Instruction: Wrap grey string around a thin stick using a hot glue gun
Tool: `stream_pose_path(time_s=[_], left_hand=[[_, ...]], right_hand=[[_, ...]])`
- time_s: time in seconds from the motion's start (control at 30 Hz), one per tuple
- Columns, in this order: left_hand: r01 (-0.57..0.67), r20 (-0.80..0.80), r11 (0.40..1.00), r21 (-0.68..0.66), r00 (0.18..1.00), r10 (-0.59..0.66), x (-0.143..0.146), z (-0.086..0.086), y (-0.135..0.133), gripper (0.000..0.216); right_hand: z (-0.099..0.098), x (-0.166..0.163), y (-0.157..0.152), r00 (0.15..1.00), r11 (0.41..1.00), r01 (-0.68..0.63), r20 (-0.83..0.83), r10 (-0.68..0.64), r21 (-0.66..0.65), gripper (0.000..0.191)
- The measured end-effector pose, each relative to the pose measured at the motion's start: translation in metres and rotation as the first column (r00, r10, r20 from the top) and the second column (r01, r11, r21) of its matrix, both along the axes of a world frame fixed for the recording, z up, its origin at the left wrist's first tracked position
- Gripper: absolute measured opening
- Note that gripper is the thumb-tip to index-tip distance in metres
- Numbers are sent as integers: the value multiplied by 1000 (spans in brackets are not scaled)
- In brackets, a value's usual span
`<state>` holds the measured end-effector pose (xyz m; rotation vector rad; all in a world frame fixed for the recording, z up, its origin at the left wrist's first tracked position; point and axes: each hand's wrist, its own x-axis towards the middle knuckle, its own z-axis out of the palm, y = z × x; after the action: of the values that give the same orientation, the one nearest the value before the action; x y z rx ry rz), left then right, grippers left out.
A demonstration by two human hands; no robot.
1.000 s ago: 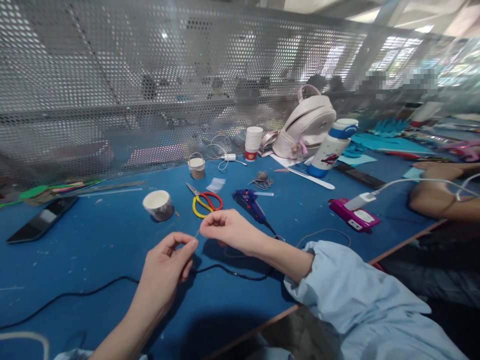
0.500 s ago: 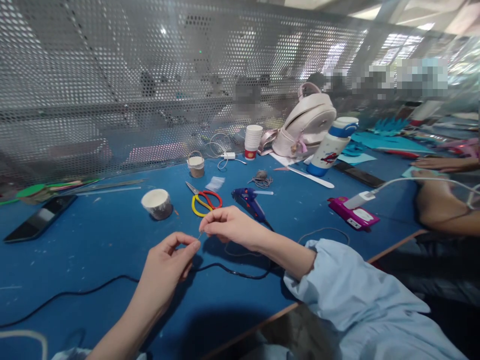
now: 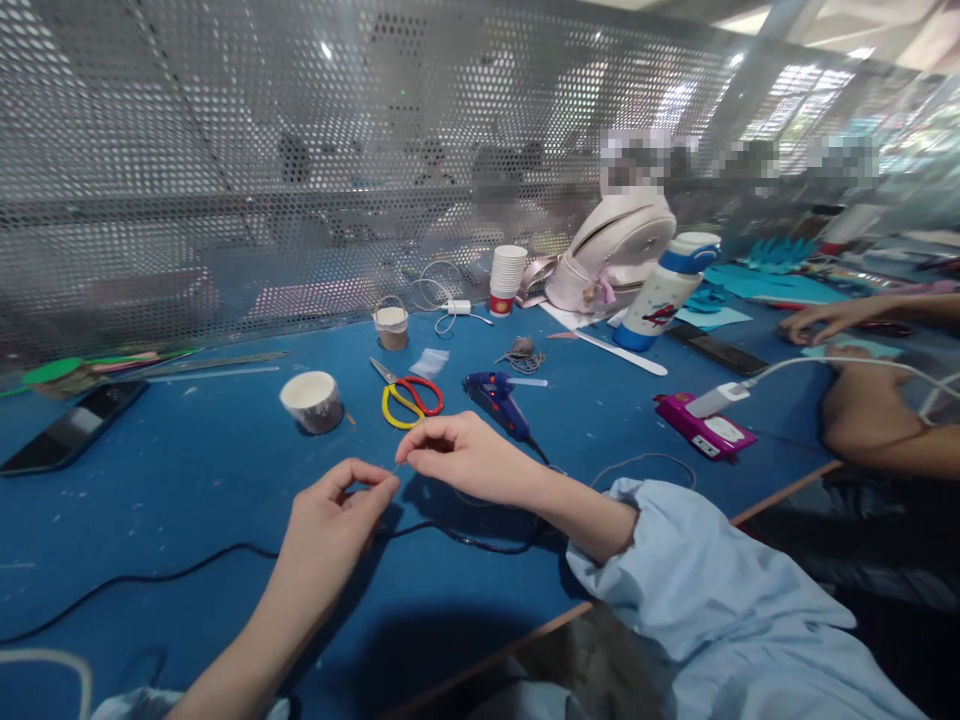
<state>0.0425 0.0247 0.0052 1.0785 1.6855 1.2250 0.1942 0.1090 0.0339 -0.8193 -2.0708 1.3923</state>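
Observation:
Over the blue table (image 3: 187,480), my left hand (image 3: 334,520) and my right hand (image 3: 465,455) meet fingertip to fingertip, both pinched. Between them shows a short bit of thin grey string (image 3: 397,468); its ends are hidden by my fingers. A loop of similar grey cord (image 3: 649,457) lies to the right of my right wrist. Just beyond my right hand are scissors (image 3: 409,395) with one red and one yellow handle. A blue glue gun (image 3: 496,400) lies to their right, and a small ball of grey string (image 3: 523,353) sits behind it.
A white-rimmed cup (image 3: 313,402) and a smaller handled cup (image 3: 391,328) stand ahead. Farther back are stacked paper cups (image 3: 508,280), a backpack (image 3: 622,250) and a bottle (image 3: 667,292). A black cable (image 3: 150,578) crosses the table. At right, another person's hands rest near a magenta power strip (image 3: 705,427).
My hands keep nearly the same pinched pose, with the fingertips shifted very slightly. At right, the other person's far hand has moved left and up. The view has shifted a little.

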Motion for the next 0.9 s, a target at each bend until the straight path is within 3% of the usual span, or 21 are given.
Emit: stream_pose_path(time_s=[0.2,0.27,0.4,0.53,0.9], left_hand=[[-46,87,998,40,995,43,1,3,0,28],[-56,135,996,66,990,47,2,3,1,27],[-61,200,996,68,979,47,2,1,2,27],[-60,230,997,48,972,47,1,1,1,29],[-55,266,998,41,963,43,3,0,2,33]], right_hand=[[-1,-1,-9,996,990,70,-69,-62,123,9],[-4,-2,-10,991,993,88,-107,-80,78,4],[-12,-7,-11,972,990,72,-214,-97,-121,18],[-18,-13,-11,972,955,47,-206,-110,-292,19],[-19,-16,-14,974,942,91,-168,-152,-322,15]])
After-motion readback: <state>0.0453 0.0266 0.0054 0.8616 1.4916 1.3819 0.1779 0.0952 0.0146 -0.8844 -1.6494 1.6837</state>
